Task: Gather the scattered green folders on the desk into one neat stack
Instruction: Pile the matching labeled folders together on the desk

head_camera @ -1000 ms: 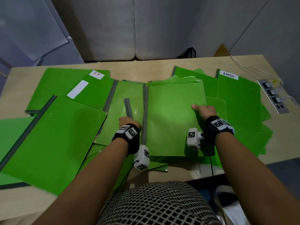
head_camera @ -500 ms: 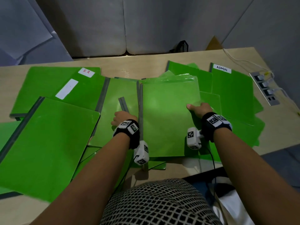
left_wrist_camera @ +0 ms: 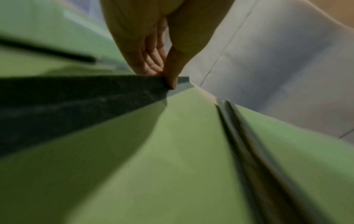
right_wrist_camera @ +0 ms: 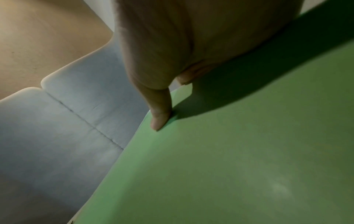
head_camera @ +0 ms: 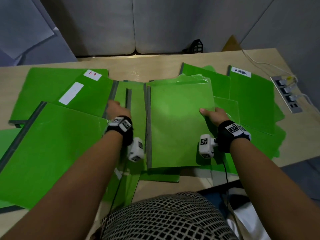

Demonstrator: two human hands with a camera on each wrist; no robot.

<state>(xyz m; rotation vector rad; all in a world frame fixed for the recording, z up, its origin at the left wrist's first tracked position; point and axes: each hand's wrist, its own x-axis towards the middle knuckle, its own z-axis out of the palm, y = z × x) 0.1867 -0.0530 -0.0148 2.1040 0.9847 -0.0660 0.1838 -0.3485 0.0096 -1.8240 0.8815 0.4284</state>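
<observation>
Near the middle of the desk's front edge, a small pile of green folders [head_camera: 178, 122] has begun to form, and the right hand [head_camera: 213, 116] grips its right edge, thumb pressed on the top cover with the fingers curled underneath. The left hand [head_camera: 116, 110] reaches toward the neighbouring folder [head_camera: 136, 108] just left of the pile; the left wrist view shows thumb and fingers closing on a dark spine strip [left_wrist_camera: 114, 84], so it looks to be pinching that edge. By my reading the task is early: only a few folders are gathered, while most are spread about. A large folder [head_camera: 52, 149] lies toward the front left corner, the one labelled H.R [head_camera: 92, 74] and another with a blank label [head_camera: 71, 95] sit toward the back left, and the ADMIN folder [head_camera: 251, 99] with several more overlaps toward the right edge. The desk [head_camera: 155, 66] is pale wood; a power strip [head_camera: 285, 93] with a white cable sits at its right edge, and grey padded panels [head_camera: 103, 25] stand behind it.
</observation>
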